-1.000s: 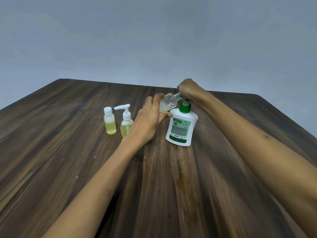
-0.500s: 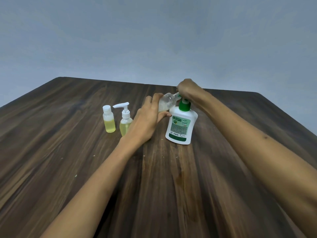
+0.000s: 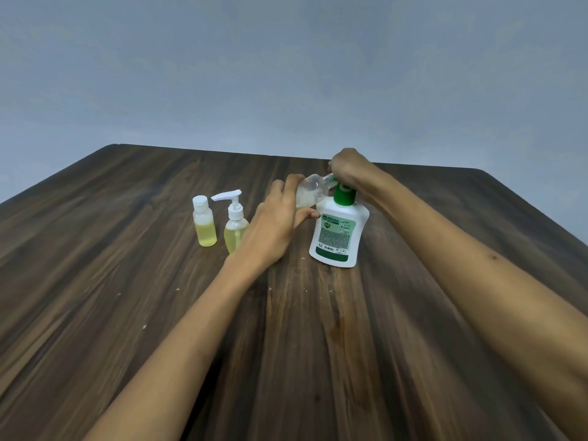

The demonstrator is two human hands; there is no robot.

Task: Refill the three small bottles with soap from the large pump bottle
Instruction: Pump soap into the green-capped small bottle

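The large white pump bottle [image 3: 337, 232] with a green collar and green label stands upright mid-table. My right hand [image 3: 348, 168] presses down on its pump head, which the hand hides. My left hand [image 3: 278, 222] holds a small clear bottle [image 3: 310, 192] tilted, its open mouth at the pump spout. Left of my left hand stand two small bottles holding yellow liquid: a flip-cap bottle [image 3: 204, 226] and a small pump bottle [image 3: 234, 226], both closed and upright.
The dark wood table [image 3: 127, 297] runs to a far edge just behind the bottles, below a plain grey wall. A few small pale specks lie on the wood in front of the bottles.
Both hands stay on the clear bottle and the pump head. The view has shifted slightly; nothing on the table has moved.
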